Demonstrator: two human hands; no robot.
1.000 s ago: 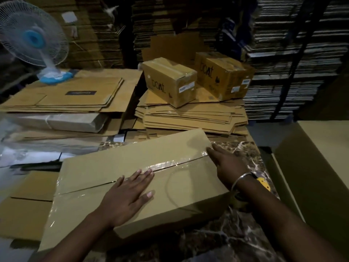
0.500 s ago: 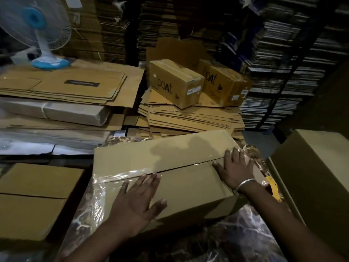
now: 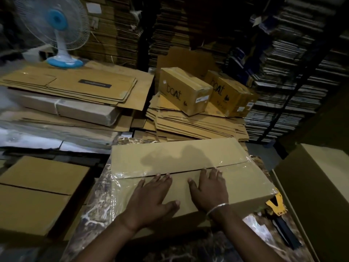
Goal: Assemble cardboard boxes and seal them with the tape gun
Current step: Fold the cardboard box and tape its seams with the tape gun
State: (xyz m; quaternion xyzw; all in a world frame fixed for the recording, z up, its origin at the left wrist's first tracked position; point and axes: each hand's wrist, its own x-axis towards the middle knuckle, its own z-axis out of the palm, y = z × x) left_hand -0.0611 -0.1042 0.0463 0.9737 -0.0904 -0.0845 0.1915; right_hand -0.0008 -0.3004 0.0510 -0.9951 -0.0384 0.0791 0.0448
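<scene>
A plain brown cardboard box (image 3: 170, 157) lies flat on the marbled table, its two top flaps meeting in a centre seam covered by clear tape (image 3: 234, 164) that hangs over both ends. My left hand (image 3: 153, 195) presses flat on the near flap, fingertips at the seam. My right hand (image 3: 209, 188), a metal bangle on its wrist, lies flat beside it, fingers also reaching the seam. A yellow tape gun (image 3: 275, 205) with a black handle rests on the table at the box's near right corner, partly hidden.
A closed box (image 3: 37, 193) sits at the left. A tall box (image 3: 317, 190) stands at the right. Behind are stacks of flattened cartons (image 3: 192, 125), two printed boxes (image 3: 185, 89), a blue fan (image 3: 56, 35) and walls of stacked cardboard.
My right hand slid left along the taped seam from the box's right end to the middle, beside my left hand. The view shifted left and the box now sits further right.
</scene>
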